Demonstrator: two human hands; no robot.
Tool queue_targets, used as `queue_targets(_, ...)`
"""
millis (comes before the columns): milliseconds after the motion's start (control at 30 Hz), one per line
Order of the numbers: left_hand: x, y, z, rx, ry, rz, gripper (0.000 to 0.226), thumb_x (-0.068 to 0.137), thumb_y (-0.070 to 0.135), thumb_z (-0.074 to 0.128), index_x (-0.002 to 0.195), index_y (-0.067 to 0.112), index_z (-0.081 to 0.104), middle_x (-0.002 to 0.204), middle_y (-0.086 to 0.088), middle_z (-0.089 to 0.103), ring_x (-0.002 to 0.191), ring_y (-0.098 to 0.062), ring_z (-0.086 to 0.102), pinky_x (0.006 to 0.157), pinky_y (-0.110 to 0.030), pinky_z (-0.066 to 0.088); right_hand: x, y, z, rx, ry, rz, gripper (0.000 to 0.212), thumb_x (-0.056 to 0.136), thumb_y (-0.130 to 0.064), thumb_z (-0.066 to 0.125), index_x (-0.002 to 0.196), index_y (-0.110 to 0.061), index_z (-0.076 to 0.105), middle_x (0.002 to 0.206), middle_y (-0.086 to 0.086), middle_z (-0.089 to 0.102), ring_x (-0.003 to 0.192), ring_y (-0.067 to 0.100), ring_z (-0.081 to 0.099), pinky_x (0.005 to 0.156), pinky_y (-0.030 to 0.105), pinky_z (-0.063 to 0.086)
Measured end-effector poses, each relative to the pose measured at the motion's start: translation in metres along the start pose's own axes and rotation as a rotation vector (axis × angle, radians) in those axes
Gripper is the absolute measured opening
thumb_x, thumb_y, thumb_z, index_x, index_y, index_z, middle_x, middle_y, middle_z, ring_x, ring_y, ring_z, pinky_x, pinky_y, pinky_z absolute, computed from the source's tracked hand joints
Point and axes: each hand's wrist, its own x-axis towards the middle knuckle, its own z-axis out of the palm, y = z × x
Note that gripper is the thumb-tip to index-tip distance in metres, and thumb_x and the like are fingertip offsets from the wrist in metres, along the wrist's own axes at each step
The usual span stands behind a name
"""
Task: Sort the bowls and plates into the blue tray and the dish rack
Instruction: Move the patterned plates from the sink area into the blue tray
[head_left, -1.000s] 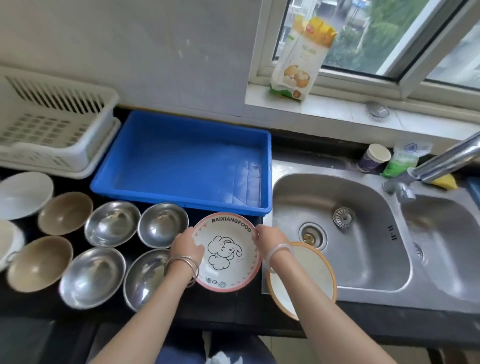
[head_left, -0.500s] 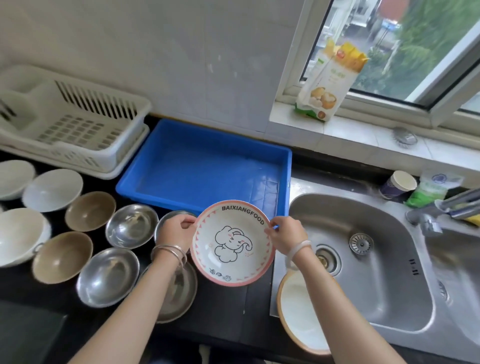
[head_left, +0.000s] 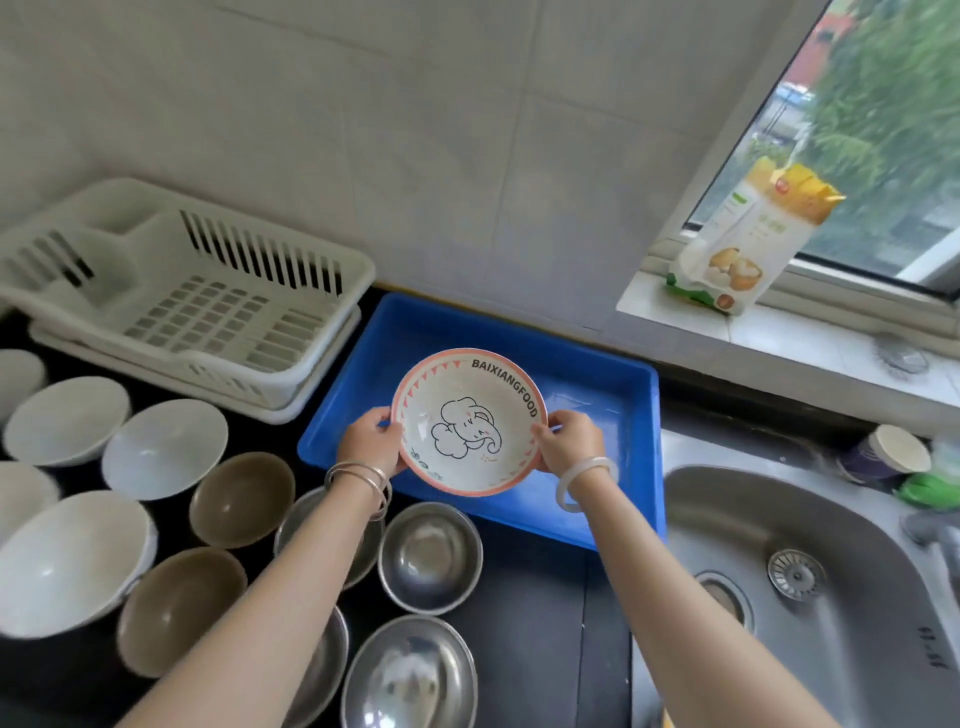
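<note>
Both hands, left hand (head_left: 371, 441) and right hand (head_left: 566, 441), grip the elephant plate (head_left: 467, 422) by opposite rims, held level directly above the blue tray (head_left: 613, 374).

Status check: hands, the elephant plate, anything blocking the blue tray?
Left hand, right hand hold plate by rim. Plate above blue tray. Nothing seen in the way.
</note>
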Motion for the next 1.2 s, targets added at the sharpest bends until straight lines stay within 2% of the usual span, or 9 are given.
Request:
queue_targets(133, 0.045, -0.001, -0.011, 0.056, 0.004, -0.035, 0.018, 0.086, 0.007, 0.05, 0.093, 0.007, 0.067, 0.082, -0.011, 0.065, 0.074, -0.027, 0.061, 0.059, -0.033, 0.056, 0.022, -0.016, 0.034, 0.048, -0.038, 0.065, 0.01, 0.091, -0.015, 0.053, 0.085, -0.011, 0.061, 0.073, 0.01, 0.066, 0.054, 0.022, 0.065, 0.058, 0.034, 0.06)
queue_targets(267, 0.08, -0.008, -0.015, 0.108, 0.005, -0.043, 0.016, 0.086, 0.01, 0.049, 0.091, 0.012, 0.064, 0.098, -0.02, 0.069, 0.093, -0.038, 0.065, 0.085, -0.051, 0.054, 0.038, -0.024, 0.059, 0.043, -0.047, 0.104, 0.013, 0.092, -0.015, 0.052, 0.081, -0.013, 0.059, 0.064, 0.007, 0.064, 0.053, 0.022, 0.065, 0.054, 0.03, 0.059)
queue_targets(433, 0.1, -0.013, -0.01, 0.127, -0.003, -0.071, 0.024, 0.088, 0.009, 0.044, 0.098, 0.015, 0.064, 0.103, -0.017, 0.069, 0.096, -0.036, 0.064, 0.087, -0.05, 0.053, 0.051, -0.025, 0.074, 0.047, -0.016, 0.149, 0.023, 0.092, -0.014, 0.051, 0.069, -0.018, 0.054, 0.071, 0.016, 0.067, 0.059, 0.028, 0.065, 0.066, 0.041, 0.061)
queue_targets(600, 0.109, -0.019, -0.007, 0.138, -0.019, -0.079, 0.029, 0.089, 0.007, 0.041, 0.105, 0.013, 0.064, 0.104, -0.015, 0.068, 0.098, -0.036, 0.063, 0.088, -0.049, 0.053, 0.059, -0.019, 0.086, 0.121, -0.018, 0.185, 0.01, 0.093, -0.018, 0.052, 0.087, -0.012, 0.059, 0.071, 0.013, 0.066, 0.06, 0.028, 0.065, 0.068, 0.044, 0.061)
queue_targets(733, 0.109, -0.021, -0.006, 0.024, -0.01, -0.094, 0.029, 0.09, 0.006, 0.04, 0.094, 0.019, 0.066, 0.098, -0.012, 0.069, 0.096, -0.033, 0.063, 0.09, -0.047, 0.053, 0.06, -0.013, 0.091, 0.299, -0.035, 0.24, 0.019, 0.093, -0.018, 0.053, 0.105, -0.005, 0.061, 0.073, 0.009, 0.065, 0.063, 0.025, 0.067, 0.063, 0.038, 0.059)
queue_targets(833, 0.106, -0.023, -0.004, -0.156, -0.017, -0.151, 0.03, 0.089, 0.002, 0.039, 0.086, 0.019, 0.064, 0.082, -0.007, 0.065, 0.081, -0.027, 0.06, 0.072, -0.04, 0.053, 0.053, -0.01, 0.09, 0.492, -0.09, 0.288, 0.024, 0.093, -0.017, 0.054, 0.112, -0.005, 0.061, 0.081, 0.009, 0.066, 0.064, 0.022, 0.067, 0.056, 0.029, 0.057)
queue_targets(900, 0.102, -0.025, -0.002, -0.275, -0.053, -0.239, 0.03, 0.09, -0.002, 0.039, 0.1, 0.018, 0.06, 0.089, -0.007, 0.063, 0.084, -0.025, 0.06, 0.064, -0.037, 0.053, 0.045, -0.006, 0.089, 0.652, -0.192, 0.343, 0.026, 0.094, -0.016, 0.053, 0.118, -0.007, 0.058, 0.094, 0.01, 0.065, 0.064, 0.023, 0.068, 0.054, 0.027, 0.058)
queue_targets(1000, 0.097, -0.029, -0.002, -0.346, -0.086, -0.312, 0.03, 0.09, -0.003, 0.041, 0.108, 0.016, 0.056, 0.11, -0.013, 0.059, 0.101, -0.032, 0.057, 0.07, -0.041, 0.052, 0.036, -0.002, 0.09, 0.833, -0.314, 0.385, 0.029, 0.095, -0.014, 0.05, 0.124, -0.01, 0.054, 0.114, 0.016, 0.063, 0.065, 0.025, 0.07, 0.057, 0.027, 0.06)
queue_targets(1200, 0.102, -0.028, 0.0, -0.481, -0.056, -0.32, 0.031, 0.094, 0.002, 0.043, 0.124, 0.002, 0.052, 0.126, -0.021, 0.056, 0.106, -0.031, 0.055, 0.085, -0.04, 0.048, 0.043, -0.011, 0.098, 0.937, -0.272, 0.374, 0.034, 0.095, -0.011, 0.051, 0.129, -0.007, 0.051, 0.122, 0.022, 0.06, 0.065, 0.024, 0.07, 0.057, 0.026, 0.06)
